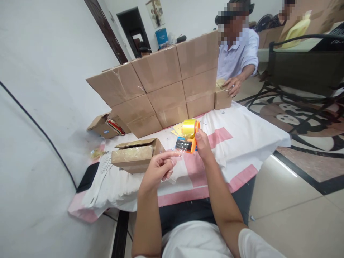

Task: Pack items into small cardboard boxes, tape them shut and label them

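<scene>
My right hand (203,144) grips an orange tape dispenser (192,146), which carries a yellowish roll of packing tape (189,127). The dispenser is held above the cloth-covered table. Left of it, my left hand (160,167) is closed, with the index finger stretched toward the dispenser's mouth. A clear strip of tape (183,153) runs from the dispenser to these fingers, and its loose end shows below them. Just behind my left hand lies a small cardboard box (137,156), its top flaps slightly raised.
Stacked cardboard boxes (168,95) form a wall along the table's far side. A co-worker (238,57) at the far right rests a hand on a small box (223,98). A black flat object (88,177) lies at the table's left end. A chair (303,68) stands right.
</scene>
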The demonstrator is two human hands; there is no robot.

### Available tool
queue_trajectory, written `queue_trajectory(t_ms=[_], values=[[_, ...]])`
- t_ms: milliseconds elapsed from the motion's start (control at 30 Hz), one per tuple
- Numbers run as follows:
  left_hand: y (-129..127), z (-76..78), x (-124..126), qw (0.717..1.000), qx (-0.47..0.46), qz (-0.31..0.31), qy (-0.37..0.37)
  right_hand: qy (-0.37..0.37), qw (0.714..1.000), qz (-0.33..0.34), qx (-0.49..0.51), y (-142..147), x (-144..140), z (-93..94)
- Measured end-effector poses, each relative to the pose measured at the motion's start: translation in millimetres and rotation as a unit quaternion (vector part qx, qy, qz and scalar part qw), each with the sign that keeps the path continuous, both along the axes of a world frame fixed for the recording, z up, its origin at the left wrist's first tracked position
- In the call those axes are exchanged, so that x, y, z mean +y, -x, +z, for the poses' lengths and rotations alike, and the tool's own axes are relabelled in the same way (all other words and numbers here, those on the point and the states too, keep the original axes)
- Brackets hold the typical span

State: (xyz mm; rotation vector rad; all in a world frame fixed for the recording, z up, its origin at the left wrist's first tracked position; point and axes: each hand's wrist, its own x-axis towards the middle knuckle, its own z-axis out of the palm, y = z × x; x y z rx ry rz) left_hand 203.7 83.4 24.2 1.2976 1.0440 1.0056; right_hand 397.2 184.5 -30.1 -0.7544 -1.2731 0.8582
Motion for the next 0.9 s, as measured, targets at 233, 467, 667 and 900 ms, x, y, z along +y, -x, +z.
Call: queue_trajectory(t_ms=[233,467,667,900], values=[[-6,-10.3,-1,0.998,0.006,-0.053,0.021,0.066,0.986,0.07,0.138,-2,1,5.7],[-17,-13.9,0,0.995,0.057,-0.074,0.021,0.067,0.975,0.049,0.205,-7,0,13.5],[-28,-27.9,3,0.997,0.053,-0.064,0.005,0.058,0.973,-0.004,0.222,-6,-11,26.9],[-40,-56.4,10,0.996,-0.03,-0.03,-0.08,0.129,0.971,-0.043,0.196,2,-24,40.1]])
